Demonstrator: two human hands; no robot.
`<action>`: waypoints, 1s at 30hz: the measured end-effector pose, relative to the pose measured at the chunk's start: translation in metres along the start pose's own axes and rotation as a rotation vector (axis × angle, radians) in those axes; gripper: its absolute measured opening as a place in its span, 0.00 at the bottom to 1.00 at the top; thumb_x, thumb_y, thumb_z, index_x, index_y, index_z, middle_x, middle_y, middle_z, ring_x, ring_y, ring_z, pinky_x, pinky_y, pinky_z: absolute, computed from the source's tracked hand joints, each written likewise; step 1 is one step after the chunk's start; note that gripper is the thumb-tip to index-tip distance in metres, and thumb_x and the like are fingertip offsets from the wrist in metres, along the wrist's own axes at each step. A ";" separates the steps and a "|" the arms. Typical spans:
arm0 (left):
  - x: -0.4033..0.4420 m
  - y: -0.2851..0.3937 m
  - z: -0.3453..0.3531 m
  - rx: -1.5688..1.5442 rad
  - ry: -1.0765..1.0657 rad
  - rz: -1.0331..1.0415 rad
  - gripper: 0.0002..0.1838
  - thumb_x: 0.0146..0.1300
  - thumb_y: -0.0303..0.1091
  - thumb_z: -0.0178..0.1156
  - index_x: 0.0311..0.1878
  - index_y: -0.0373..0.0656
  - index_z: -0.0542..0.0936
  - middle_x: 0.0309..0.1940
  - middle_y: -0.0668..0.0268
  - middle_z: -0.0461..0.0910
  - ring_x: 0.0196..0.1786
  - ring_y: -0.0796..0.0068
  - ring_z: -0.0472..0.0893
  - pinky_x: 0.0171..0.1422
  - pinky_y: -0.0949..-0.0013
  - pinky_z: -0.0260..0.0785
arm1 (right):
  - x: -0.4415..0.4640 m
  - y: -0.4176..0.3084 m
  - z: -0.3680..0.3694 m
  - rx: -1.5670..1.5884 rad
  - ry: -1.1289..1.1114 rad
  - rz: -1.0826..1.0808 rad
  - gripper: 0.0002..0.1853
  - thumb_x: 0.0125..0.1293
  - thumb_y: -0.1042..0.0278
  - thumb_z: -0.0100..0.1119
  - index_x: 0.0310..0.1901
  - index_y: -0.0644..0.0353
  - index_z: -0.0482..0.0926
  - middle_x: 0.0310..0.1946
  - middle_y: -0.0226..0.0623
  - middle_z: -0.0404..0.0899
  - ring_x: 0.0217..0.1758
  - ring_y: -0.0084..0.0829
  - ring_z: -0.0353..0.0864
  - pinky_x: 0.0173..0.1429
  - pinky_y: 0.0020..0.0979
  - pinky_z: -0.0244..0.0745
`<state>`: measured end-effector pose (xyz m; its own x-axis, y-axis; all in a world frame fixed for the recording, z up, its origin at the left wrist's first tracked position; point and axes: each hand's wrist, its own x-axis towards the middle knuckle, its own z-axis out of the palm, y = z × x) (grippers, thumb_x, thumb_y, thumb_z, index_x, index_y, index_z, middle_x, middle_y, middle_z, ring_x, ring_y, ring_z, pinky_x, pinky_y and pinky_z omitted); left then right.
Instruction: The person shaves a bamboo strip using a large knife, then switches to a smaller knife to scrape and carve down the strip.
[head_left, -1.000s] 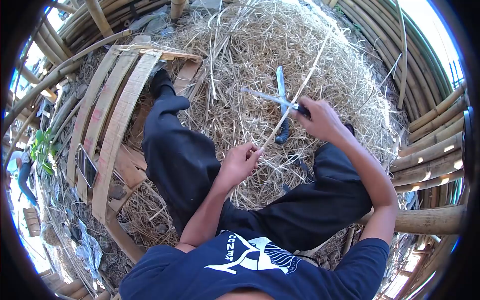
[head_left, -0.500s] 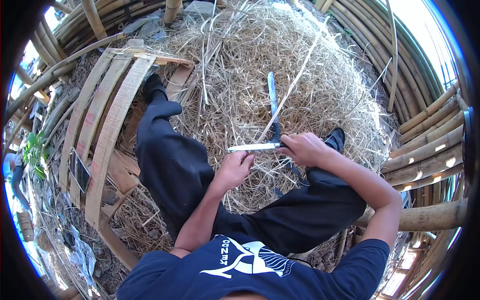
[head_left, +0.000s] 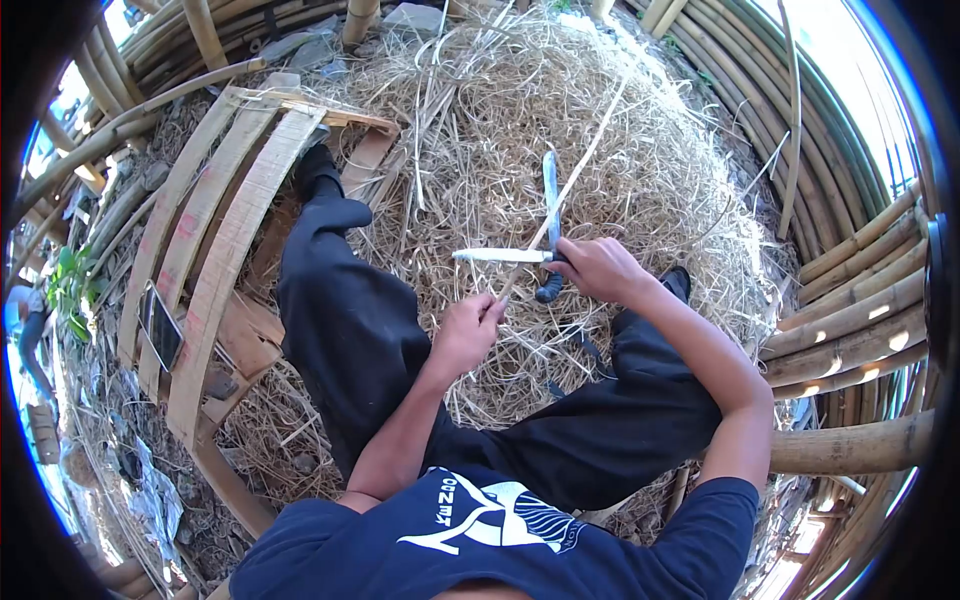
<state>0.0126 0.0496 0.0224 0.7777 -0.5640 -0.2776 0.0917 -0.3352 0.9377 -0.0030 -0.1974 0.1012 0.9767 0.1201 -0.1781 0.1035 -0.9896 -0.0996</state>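
Observation:
My left hand is closed around the near end of a long, thin bamboo strip, which slants away up and to the right. In my right hand is a knife, its pale blade pointing left and lying across the strip just beyond my left hand; whether it cuts in, I cannot tell. Its handle is mostly hidden by my fingers. A second, longer blade with a dark wrapped handle lies on the shavings beneath, partly covered by the strip and the knife.
A heap of pale shavings spreads between and beyond my legs. On the left stands a slatted wooden frame with a phone-like dark rectangle on it. Stacked bamboo poles line the right side.
My right hand and the knife have moved away from my body along the strip. The near part of the strip now shows between the knife and my left hand.

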 end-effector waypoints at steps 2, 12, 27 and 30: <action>0.000 0.000 0.001 -0.027 0.011 0.032 0.15 0.69 0.39 0.54 0.33 0.36 0.79 0.17 0.61 0.75 0.19 0.73 0.74 0.27 0.65 0.65 | 0.005 0.029 -0.001 -0.024 -0.086 -0.084 0.20 0.72 0.50 0.45 0.40 0.62 0.70 0.26 0.48 0.80 0.29 0.45 0.83 0.32 0.49 0.75; -0.004 0.009 -0.004 0.018 0.054 0.022 0.14 0.68 0.39 0.55 0.33 0.37 0.79 0.18 0.57 0.76 0.20 0.66 0.76 0.29 0.62 0.66 | -0.009 0.027 -0.003 0.145 0.110 0.284 0.18 0.73 0.51 0.45 0.40 0.61 0.69 0.23 0.47 0.78 0.26 0.50 0.79 0.30 0.49 0.71; -0.002 0.011 -0.003 0.013 0.076 0.034 0.15 0.69 0.40 0.54 0.33 0.36 0.78 0.18 0.55 0.75 0.20 0.64 0.75 0.29 0.61 0.66 | -0.006 0.029 -0.010 -0.027 0.071 0.116 0.17 0.73 0.53 0.44 0.40 0.61 0.70 0.20 0.47 0.78 0.26 0.49 0.82 0.33 0.50 0.75; -0.003 0.006 -0.004 0.102 0.113 0.084 0.16 0.68 0.41 0.54 0.33 0.36 0.78 0.19 0.54 0.76 0.22 0.59 0.77 0.31 0.58 0.66 | 0.004 0.027 -0.010 -0.082 -0.039 0.024 0.15 0.73 0.56 0.45 0.40 0.61 0.70 0.22 0.46 0.79 0.28 0.47 0.83 0.36 0.49 0.76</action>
<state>0.0130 0.0521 0.0294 0.8454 -0.5069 -0.1686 -0.0356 -0.3685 0.9290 0.0060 -0.2244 0.1074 0.9711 0.0977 -0.2176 0.0967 -0.9952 -0.0150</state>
